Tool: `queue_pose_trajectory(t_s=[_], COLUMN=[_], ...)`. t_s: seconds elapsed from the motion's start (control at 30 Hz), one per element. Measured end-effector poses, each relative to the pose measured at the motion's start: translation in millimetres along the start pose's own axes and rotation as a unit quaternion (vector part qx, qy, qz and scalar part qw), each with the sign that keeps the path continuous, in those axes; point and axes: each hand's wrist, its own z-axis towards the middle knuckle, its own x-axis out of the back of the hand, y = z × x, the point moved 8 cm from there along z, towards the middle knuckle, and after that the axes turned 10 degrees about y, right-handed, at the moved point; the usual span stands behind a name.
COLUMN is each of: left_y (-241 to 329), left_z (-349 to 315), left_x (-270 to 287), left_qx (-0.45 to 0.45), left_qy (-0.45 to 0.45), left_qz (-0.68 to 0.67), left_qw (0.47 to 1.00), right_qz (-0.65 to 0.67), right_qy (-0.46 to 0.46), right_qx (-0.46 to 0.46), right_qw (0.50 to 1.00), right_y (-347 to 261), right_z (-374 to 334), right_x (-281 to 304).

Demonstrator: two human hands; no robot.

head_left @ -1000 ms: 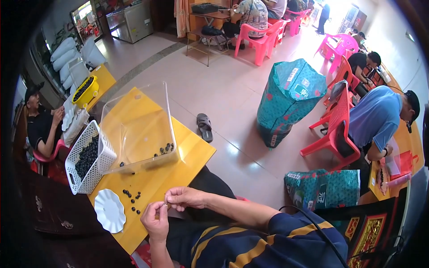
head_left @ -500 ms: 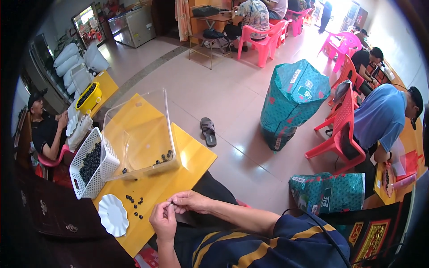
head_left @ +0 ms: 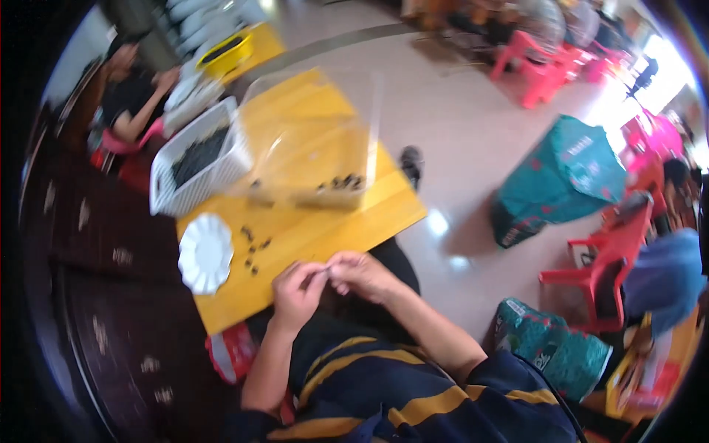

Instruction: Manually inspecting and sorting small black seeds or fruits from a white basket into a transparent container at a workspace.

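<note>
Over the near edge of the yellow wooden table [head_left: 310,235], my left hand [head_left: 297,294] and my right hand [head_left: 360,276] meet with fingertips pinched together. Whatever is between them is too small and blurred to name. Several small dark round beads [head_left: 252,251] lie loose on the tabletop, left of my hands. Beside them sits a white scalloped plate [head_left: 205,253] with nothing visible on it. Farther back stands a clear plastic bin [head_left: 329,199] with several dark beads in its near corner. A white slotted basket [head_left: 168,193] holds a heap of dark beads [head_left: 199,159].
A person in black [head_left: 131,103] sits at the far left, near a yellow tub [head_left: 235,60]. On the floor to the right are a tall teal bag [head_left: 561,173], a lower teal bag [head_left: 552,351] and a red plastic chair [head_left: 594,273]. A dark slipper [head_left: 411,166] lies beyond the table.
The view has swung, so the table and bags appear farther right, and the picture is blurrier. My hands stay pinched together; the dark bit seen between them earlier is now indistinct.
</note>
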Motion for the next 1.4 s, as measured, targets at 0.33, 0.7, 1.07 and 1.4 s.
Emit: queue_pose_trajectory(t_s=[0.33, 0.7, 1.07, 1.4], left_y=[15, -6, -6, 0], left_z=[-6, -12, -11, -10], left_x=[17, 20, 17, 22], left_qx=[-0.088, -0.052, -0.011, -0.008], left_qy=[0.030, 0.032, 0.065, 0.079], left_qz=[0.057, 0.080, 0.001, -0.039], left_qw=[0.994, 0.995, 0.998, 0.996], right_qz=[-0.060, -0.105, -0.105, -0.087], right_qy=[0.000, 0.025, 0.042, 0.063], right_qx=[-0.038, -0.019, 0.015, 0.044], right_qw=[0.997, 0.994, 0.993, 0.993], right_y=[-7, -4, -9, -15], right_z=[-11, -9, -11, -12], right_x=[-15, -16, -15, -24])
